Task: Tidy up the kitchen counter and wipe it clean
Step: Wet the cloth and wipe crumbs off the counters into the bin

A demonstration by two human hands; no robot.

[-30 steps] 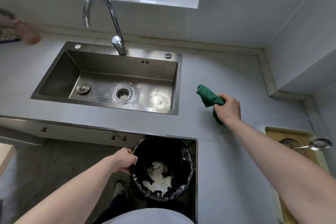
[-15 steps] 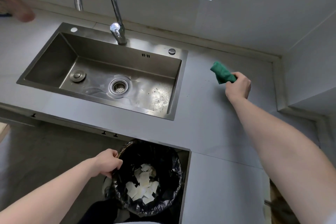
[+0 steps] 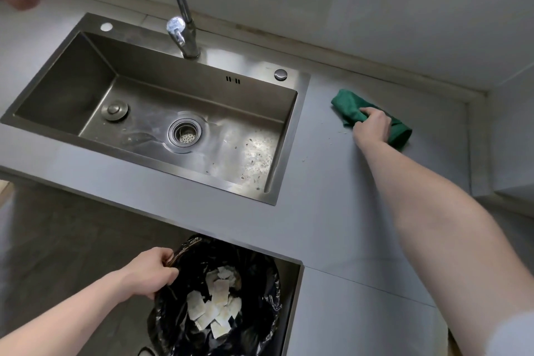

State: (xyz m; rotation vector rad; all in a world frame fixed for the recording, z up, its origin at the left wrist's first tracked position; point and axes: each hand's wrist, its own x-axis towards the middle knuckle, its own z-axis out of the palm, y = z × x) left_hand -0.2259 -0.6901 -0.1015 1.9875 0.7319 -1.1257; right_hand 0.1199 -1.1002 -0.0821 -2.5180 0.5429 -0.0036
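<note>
A green cloth (image 3: 348, 106) lies pressed on the grey counter (image 3: 332, 211) to the right of the sink, and my right hand (image 3: 371, 127) is closed over it. Small crumbs (image 3: 332, 139) dot the counter just left of that hand. Below the counter's front edge, my left hand (image 3: 151, 274) grips the rim of a bin lined with a black bag (image 3: 260, 283). Several pale paper scraps (image 3: 215, 309) lie inside the bag.
A steel sink (image 3: 57, 89) with a drain strainer (image 3: 185, 131) fills the left side, its floor speckled near the right. A chrome faucet (image 3: 182, 23) rises behind it. A wall ledge (image 3: 404, 75) borders the counter at the back right. Dark floor shows lower left.
My right hand has carried the green cloth from the middle of the counter toward the back wall and laid it flat. My view has tilted down and closer. The left hand keeps hold of the bin.
</note>
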